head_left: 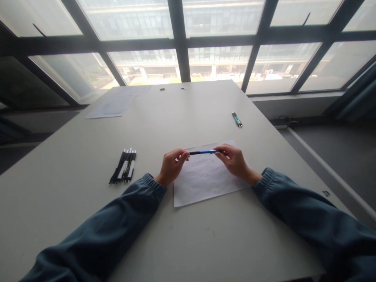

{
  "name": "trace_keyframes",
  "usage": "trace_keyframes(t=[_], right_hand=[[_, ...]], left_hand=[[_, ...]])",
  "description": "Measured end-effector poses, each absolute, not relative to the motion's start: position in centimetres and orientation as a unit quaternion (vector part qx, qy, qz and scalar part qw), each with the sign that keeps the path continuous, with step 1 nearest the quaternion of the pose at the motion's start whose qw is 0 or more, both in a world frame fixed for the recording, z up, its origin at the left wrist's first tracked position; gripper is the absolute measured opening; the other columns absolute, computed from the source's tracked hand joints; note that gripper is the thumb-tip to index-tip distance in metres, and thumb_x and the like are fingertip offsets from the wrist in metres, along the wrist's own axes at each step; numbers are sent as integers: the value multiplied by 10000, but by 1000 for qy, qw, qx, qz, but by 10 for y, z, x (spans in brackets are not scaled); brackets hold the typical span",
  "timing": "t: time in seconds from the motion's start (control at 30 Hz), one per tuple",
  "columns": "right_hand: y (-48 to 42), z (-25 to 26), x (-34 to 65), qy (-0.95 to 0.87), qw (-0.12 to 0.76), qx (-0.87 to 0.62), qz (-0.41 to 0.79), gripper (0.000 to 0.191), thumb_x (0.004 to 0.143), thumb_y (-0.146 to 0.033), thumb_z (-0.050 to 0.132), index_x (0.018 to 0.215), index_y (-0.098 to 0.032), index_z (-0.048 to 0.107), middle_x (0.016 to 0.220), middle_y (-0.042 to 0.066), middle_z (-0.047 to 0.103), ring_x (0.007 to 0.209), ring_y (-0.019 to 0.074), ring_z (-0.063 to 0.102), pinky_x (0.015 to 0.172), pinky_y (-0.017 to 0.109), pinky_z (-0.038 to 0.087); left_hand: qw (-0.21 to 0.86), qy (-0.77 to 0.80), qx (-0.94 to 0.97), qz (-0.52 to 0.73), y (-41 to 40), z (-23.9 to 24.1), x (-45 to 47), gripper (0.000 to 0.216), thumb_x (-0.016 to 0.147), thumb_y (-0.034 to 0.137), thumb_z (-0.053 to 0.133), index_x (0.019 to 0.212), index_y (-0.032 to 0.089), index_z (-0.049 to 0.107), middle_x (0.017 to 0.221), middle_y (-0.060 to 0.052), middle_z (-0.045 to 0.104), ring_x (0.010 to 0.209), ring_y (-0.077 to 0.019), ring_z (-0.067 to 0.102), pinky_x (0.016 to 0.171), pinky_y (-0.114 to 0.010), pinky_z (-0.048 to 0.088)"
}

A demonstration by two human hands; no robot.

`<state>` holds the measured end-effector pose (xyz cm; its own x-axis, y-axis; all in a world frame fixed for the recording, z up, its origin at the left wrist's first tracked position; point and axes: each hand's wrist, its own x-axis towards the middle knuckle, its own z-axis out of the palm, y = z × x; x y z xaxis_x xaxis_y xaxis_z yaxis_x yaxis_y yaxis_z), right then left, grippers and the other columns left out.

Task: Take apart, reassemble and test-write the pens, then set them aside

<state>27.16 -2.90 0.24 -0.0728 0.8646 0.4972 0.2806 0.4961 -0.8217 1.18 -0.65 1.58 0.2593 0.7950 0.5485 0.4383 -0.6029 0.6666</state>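
Between my two hands a blue pen [202, 152] with a black grip section is held level. My left hand [173, 164] pinches its black end between thumb and fingers. At the other end, by the clip, my right hand [232, 159] grips it the same way. Below the pen lies a white sheet of paper [202, 188] with faint marks on it, partly covered by my hands. To the left rests a group of several black and white pens [123, 166], side by side.
Further back on the right are green pens [237, 119]. More paper sheets [108, 105] lie at the back left of the white table [164, 243]. Two small round fittings sit near the far edge, before large windows [141, 62]. A small dark object [326, 193] is near the right edge.
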Motion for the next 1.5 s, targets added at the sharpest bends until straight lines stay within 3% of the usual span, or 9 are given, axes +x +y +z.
trace_keyframes(t=[0.27,0.43,0.67,1.1,1.5], right_hand=[[-29,5,271,-671,546,-416,281,159,910,-339,676,964,-203,738,902,55,701,789,172,630,656,293,509],[-28,3,271,-657,557,-424,279,178,912,-361,668,955,-203,736,894,60,703,776,177,631,654,299,521],[-26,-1,273,-638,566,-437,286,168,902,-335,670,965,-196,742,902,61,705,778,175,635,650,293,530],[-26,-2,272,-629,568,-440,297,186,895,-357,676,957,-196,745,863,59,698,742,170,629,596,278,521],[-27,0,272,-631,568,-439,295,170,897,-337,675,960,-194,741,876,55,701,762,171,635,633,285,529]], left_hand=[[243,405,774,421,-4,10,9,546,1007,514,468,630,169,658,563,-11,641,532,-128,599,606,-260,454],[245,396,763,448,-2,8,8,582,1006,625,349,871,168,683,737,-52,695,699,-173,655,708,-308,509],[173,382,759,498,-1,10,11,274,937,438,640,1066,197,614,944,-45,694,860,-163,659,761,-295,515],[111,360,786,491,-4,16,14,86,921,295,677,939,211,674,907,-38,695,829,-165,627,726,-305,523],[128,373,782,482,-6,18,15,119,926,316,661,909,199,674,862,-33,685,793,-157,619,727,-296,519]])
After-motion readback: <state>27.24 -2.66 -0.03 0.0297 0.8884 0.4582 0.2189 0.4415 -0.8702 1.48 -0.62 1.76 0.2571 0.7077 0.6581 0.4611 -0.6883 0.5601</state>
